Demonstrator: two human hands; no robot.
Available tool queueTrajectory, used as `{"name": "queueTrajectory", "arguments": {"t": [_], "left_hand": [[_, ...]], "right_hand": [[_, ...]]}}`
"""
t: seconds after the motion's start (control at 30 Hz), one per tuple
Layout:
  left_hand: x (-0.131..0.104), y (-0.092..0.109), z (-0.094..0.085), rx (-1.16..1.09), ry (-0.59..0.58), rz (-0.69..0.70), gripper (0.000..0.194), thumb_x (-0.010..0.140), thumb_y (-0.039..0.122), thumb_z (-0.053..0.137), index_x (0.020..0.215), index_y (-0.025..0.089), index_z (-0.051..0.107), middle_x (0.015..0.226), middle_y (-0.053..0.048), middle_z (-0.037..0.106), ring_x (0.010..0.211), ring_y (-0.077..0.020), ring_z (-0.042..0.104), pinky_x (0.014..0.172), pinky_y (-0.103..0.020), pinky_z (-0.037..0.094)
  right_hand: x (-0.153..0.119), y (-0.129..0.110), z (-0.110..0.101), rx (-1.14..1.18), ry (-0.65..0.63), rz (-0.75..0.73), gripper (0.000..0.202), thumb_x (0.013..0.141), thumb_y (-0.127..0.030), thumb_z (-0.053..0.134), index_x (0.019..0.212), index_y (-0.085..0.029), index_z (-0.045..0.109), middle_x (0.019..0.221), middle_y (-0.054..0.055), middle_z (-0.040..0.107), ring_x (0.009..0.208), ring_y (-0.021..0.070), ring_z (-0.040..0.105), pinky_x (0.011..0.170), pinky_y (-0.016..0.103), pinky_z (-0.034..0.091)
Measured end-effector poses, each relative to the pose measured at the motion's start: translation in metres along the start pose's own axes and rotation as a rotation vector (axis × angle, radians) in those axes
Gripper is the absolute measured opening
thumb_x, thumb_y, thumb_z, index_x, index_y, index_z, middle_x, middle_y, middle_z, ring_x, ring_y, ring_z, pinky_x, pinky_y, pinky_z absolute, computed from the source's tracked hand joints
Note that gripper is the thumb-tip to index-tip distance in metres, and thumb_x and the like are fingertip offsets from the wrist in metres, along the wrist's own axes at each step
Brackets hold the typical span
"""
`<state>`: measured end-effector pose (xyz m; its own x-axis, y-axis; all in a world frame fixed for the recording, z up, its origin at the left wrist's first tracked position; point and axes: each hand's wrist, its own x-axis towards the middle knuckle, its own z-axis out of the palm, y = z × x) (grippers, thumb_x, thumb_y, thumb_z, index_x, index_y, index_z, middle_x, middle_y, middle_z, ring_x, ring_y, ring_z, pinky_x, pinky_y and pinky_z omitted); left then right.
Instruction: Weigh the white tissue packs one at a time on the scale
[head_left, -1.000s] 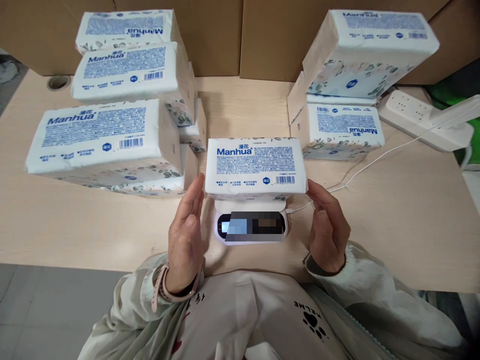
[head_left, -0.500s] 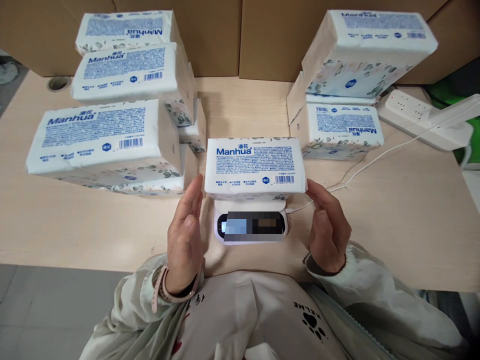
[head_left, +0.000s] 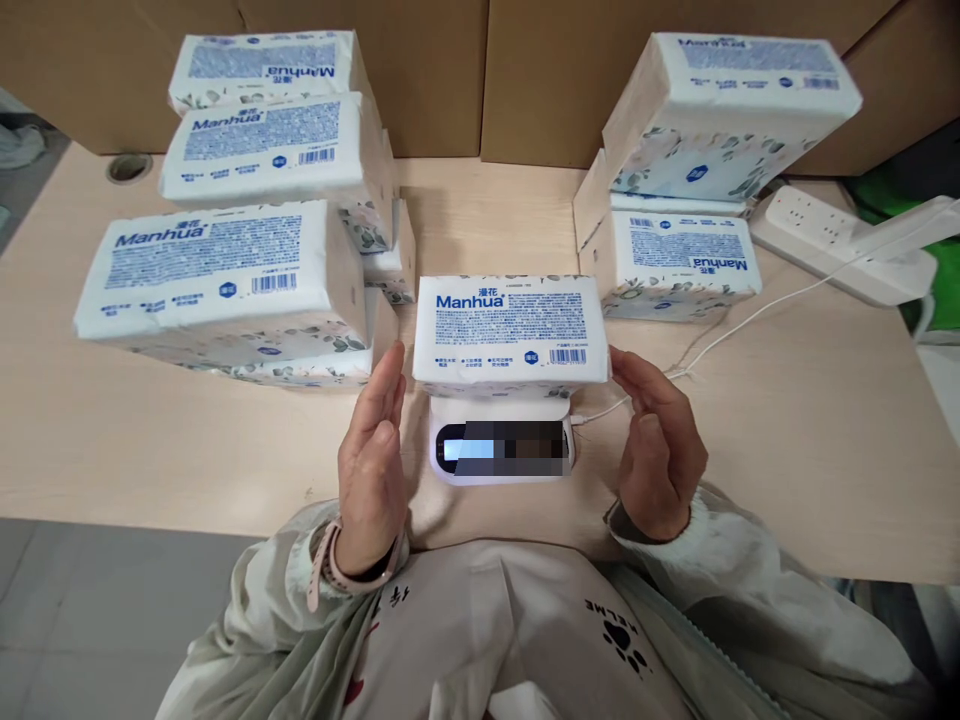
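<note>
Manhua pack [head_left: 511, 330]: one; scale [head_left: 499, 409]: one; hands [head_left: 373, 475]: two, beside pack

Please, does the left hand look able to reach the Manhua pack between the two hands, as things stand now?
Probably yes. The left hand is open and close to the left end of the Manhua pack, and nothing visible stands between its fingers and that end.
</note>
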<state>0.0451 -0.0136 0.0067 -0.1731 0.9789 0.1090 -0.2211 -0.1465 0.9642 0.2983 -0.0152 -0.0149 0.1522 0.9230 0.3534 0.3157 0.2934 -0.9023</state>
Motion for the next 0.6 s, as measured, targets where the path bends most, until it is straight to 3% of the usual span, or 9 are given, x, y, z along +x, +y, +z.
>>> {"name": "queueTrajectory", "arguments": {"t": [0.07, 0.17, 0.33, 0.47, 0.6], "left_hand": [[0.001, 0.001, -0.001, 0.016, -0.025, 0.028, 0.045, 0.109, 0.042, 0.063, 0.153, 0.036, 0.071, 0.168, 0.003, 0.06, 0.167, -0.0277, 0.045, 0.143, -0.044, 0.034], [0.004, 0.005, -0.005, 0.085, -0.114, 0.078, 0.048, 0.111, 0.039, 0.06, 0.159, 0.038, 0.065, 0.172, 0.007, 0.055, 0.169, -0.0244, 0.041, 0.143, -0.04, 0.032], [0.024, 0.018, -0.001, 0.147, -0.341, 0.031, 0.054, 0.112, 0.039, 0.059, 0.166, 0.038, 0.057, 0.179, 0.005, 0.045, 0.173, -0.0277, 0.032, 0.146, -0.046, 0.026], [0.063, 0.018, 0.019, 0.132, -0.384, 0.107, 0.05, 0.106, 0.04, 0.065, 0.157, 0.036, 0.065, 0.173, 0.002, 0.053, 0.168, -0.0306, 0.041, 0.142, -0.049, 0.035], [0.105, 0.002, 0.038, 0.135, -0.354, 0.148, 0.047, 0.101, 0.045, 0.065, 0.147, 0.032, 0.066, 0.165, -0.003, 0.06, 0.162, -0.0308, 0.048, 0.139, -0.048, 0.039]], "right_hand": [[0.002, -0.004, 0.001, 0.069, 0.041, -0.015, 0.043, 0.112, -0.042, 0.053, 0.153, -0.041, 0.067, 0.155, 0.001, 0.072, 0.151, 0.0357, 0.062, 0.131, 0.069, 0.046], [0.007, -0.01, 0.0, 0.151, 0.004, 0.041, 0.043, 0.112, -0.039, 0.056, 0.153, -0.043, 0.067, 0.158, -0.004, 0.07, 0.154, 0.0308, 0.061, 0.136, 0.063, 0.042], [0.028, -0.024, -0.002, 0.215, -0.247, 0.224, 0.052, 0.111, -0.052, 0.058, 0.163, -0.042, 0.057, 0.172, -0.005, 0.058, 0.164, 0.0278, 0.051, 0.14, 0.054, 0.041], [0.062, -0.031, 0.007, 0.194, -0.228, 0.089, 0.058, 0.107, -0.063, 0.06, 0.161, -0.042, 0.057, 0.173, -0.005, 0.057, 0.169, 0.0287, 0.042, 0.14, 0.053, 0.04], [0.105, -0.016, 0.027, 0.156, -0.165, -0.023, 0.063, 0.103, -0.073, 0.059, 0.158, -0.042, 0.056, 0.173, -0.003, 0.056, 0.171, 0.0305, 0.037, 0.143, 0.056, 0.032]]}}
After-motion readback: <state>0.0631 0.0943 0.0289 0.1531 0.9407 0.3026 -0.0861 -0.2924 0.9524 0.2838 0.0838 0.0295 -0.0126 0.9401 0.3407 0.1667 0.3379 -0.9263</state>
